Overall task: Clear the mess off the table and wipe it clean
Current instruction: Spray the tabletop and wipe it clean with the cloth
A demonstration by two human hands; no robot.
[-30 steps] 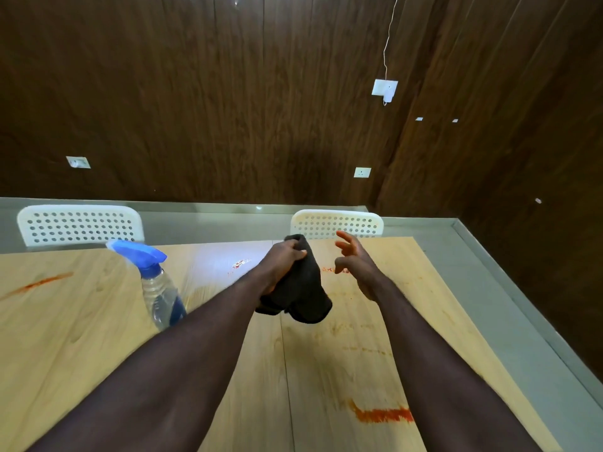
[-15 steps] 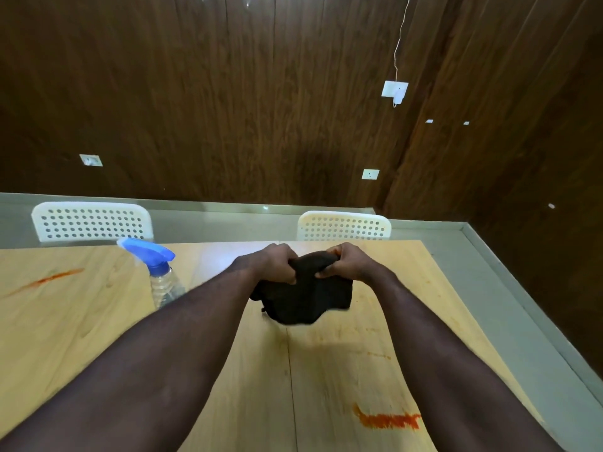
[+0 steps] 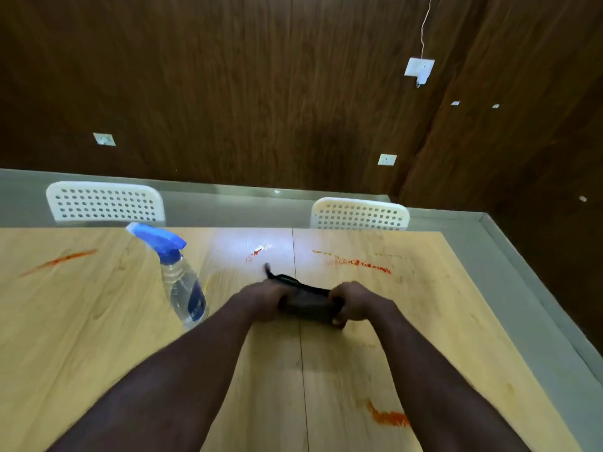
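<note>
Cloth [image 3: 306,300] blurred, ends hidden — spray bottle [image 3: 184,288] smeared, table [image 3: 81,321] cropped left.

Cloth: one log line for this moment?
left hand: grips cloth | right hand: grips cloth | cloth: bunched between hands | red smears: on table

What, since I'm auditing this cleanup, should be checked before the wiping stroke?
1. Grip: left hand and right hand both hold the dark cloth: ok.
2. Contact: cloth flat on the table: cannot tell, blurred.
3. Clearance: spray bottle apart from the cloth: ok.
4. Stains: red smear beyond the cloth, near smear and far-left smear gone: not ok.
5. Surface sprayed: cannot tell.
</note>
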